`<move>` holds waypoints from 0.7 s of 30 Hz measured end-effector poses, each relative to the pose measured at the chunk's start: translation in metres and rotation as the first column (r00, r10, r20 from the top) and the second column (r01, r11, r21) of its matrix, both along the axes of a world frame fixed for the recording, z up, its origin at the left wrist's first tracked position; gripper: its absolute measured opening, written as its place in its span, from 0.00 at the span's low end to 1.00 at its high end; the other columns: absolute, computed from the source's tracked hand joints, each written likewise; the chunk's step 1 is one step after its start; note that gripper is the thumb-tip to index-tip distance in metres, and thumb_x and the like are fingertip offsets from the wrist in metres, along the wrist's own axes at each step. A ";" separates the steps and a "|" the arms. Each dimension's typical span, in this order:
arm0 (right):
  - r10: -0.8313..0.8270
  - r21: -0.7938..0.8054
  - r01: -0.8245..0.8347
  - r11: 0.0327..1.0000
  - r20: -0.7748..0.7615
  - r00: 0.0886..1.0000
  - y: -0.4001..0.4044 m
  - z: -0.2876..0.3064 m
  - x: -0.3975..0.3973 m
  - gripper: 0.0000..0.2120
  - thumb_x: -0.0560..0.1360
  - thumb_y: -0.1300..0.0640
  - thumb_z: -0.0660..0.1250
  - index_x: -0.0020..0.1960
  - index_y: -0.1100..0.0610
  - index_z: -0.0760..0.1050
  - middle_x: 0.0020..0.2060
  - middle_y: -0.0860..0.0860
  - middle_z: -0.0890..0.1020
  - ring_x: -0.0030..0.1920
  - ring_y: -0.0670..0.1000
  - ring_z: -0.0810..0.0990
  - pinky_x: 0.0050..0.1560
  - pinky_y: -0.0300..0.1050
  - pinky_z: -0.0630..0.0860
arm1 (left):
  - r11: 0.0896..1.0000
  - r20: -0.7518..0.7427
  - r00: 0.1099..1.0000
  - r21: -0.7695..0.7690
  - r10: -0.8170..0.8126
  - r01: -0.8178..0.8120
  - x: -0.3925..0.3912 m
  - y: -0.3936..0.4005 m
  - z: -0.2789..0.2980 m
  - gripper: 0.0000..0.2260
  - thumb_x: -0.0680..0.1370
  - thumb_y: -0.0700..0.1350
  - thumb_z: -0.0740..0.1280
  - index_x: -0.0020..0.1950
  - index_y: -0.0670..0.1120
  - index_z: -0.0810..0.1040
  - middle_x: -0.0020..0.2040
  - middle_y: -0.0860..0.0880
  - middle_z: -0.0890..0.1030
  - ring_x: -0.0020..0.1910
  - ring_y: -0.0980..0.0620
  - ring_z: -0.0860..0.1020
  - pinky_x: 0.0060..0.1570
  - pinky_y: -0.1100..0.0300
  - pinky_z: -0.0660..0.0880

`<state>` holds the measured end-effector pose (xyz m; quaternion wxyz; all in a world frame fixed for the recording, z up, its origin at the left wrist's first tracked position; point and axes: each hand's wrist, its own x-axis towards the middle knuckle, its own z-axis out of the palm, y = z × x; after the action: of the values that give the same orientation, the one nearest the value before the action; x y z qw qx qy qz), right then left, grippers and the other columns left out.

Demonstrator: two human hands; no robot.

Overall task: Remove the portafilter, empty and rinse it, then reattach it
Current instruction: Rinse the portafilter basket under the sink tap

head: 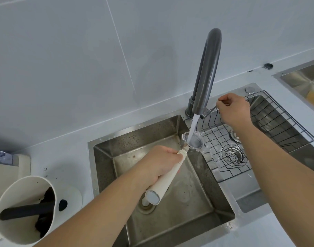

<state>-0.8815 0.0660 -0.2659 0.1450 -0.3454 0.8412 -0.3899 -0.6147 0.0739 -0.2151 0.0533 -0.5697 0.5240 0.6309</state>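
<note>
The portafilter (167,177) has a long cream handle with a metal end cap, and its steel basket (194,142) points away from me. My left hand (159,164) grips the handle over the sink. Water streams from the grey faucet (206,75) straight into the basket and splashes off it. My right hand (233,111) is closed on the faucet's thin lever (208,112) just right of the spout.
The left steel sink basin (117,150) has a drain plug below the handle. The right basin holds a black wire rack (277,125) and a strainer drain (233,155). A cream knock box (19,193) with dark coffee grounds stands on the counter at left. Another sink (295,77) is at far right.
</note>
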 end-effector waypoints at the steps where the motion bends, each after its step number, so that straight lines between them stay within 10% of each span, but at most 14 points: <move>1: 0.002 0.000 -0.002 1.000 -0.003 1.000 0.000 0.000 0.000 0.10 0.76 0.56 0.67 0.54 0.58 0.81 0.47 0.54 0.85 0.47 0.52 0.82 0.50 0.44 0.77 | 1.000 -0.008 1.000 -0.001 0.003 -0.003 -0.002 -0.001 0.000 0.08 0.74 0.48 0.69 0.52 0.52 0.83 0.43 0.43 0.86 0.38 0.46 0.82 0.48 0.47 0.81; 11: 0.013 0.000 -0.013 1.000 -0.009 1.000 0.001 0.000 0.000 0.09 0.76 0.56 0.67 0.54 0.59 0.81 0.48 0.55 0.85 0.47 0.55 0.82 0.49 0.44 0.77 | 1.000 -0.083 0.997 -0.022 0.000 -0.002 0.012 -0.002 -0.009 0.06 0.72 0.49 0.70 0.47 0.57 0.84 0.45 0.44 0.87 0.44 0.45 0.84 0.52 0.39 0.79; 21: 0.018 -0.001 -0.018 1.000 -0.009 1.000 0.001 0.000 0.001 0.09 0.76 0.56 0.67 0.54 0.59 0.80 0.47 0.55 0.85 0.47 0.55 0.82 0.47 0.41 0.74 | 0.991 -0.195 0.975 0.106 0.103 -0.084 0.037 0.005 -0.007 0.07 0.77 0.43 0.70 0.44 0.54 0.86 0.47 0.42 0.86 0.41 0.46 0.82 0.41 0.52 0.79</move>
<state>-0.8807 0.0670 -0.2660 0.1447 -0.3546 0.8386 -0.3873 -0.5776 0.0784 -0.2224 -0.0018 -0.5241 0.4681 0.7115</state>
